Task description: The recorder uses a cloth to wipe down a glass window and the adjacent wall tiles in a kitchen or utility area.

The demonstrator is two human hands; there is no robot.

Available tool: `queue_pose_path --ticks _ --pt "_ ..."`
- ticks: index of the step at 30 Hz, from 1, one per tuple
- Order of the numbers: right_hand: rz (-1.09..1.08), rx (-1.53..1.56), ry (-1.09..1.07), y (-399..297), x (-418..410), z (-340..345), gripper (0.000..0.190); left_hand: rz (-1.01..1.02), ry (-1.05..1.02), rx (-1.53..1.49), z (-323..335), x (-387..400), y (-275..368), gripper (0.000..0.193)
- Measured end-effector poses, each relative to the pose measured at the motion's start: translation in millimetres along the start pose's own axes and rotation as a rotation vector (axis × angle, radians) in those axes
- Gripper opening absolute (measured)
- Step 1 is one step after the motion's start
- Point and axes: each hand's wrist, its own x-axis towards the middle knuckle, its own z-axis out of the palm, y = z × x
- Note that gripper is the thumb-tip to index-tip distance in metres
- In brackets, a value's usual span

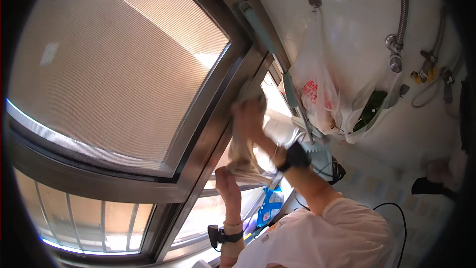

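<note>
A beige cloth [241, 152] hangs between my two hands beside the brown metal window frame [219, 119]. My right hand [251, 117], blurred, presses the bunched upper part of the cloth against the upright of the frame. Lower down, my left hand [227, 180] grips the cloth's lower end. Both wrists wear dark straps. A mesh screen [119, 74] fills the window panel to the left of the hands.
A green-handled pole [260, 28] leans right of the frame above a grey-green dustpan [316, 152]. Plastic bags [319, 93] hang on the wall near a metal hose [402, 11]. A blue packet [270, 206] lies below. Another person's hand [438, 173] shows at right.
</note>
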Motion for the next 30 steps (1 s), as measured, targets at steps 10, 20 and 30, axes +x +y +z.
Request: queue_pose_path --ticks 10,20,30 --pt "-0.132 0.268 0.116 -16.3 -74.1 2.1 0.036 -0.080 -0.050 -0.069 19.4 -11.4 -1.1 0.008" --pt "0.037 0.272 0.179 16.8 20.6 -38.7 0.050 -0.067 -0.008 -0.028 22.3 -21.5 1.6 0.004" --pt "-0.104 0.086 0.078 30.4 -7.9 -8.4 0.024 -0.189 0.025 -0.089 -1.8 -24.3 11.6 0.009"
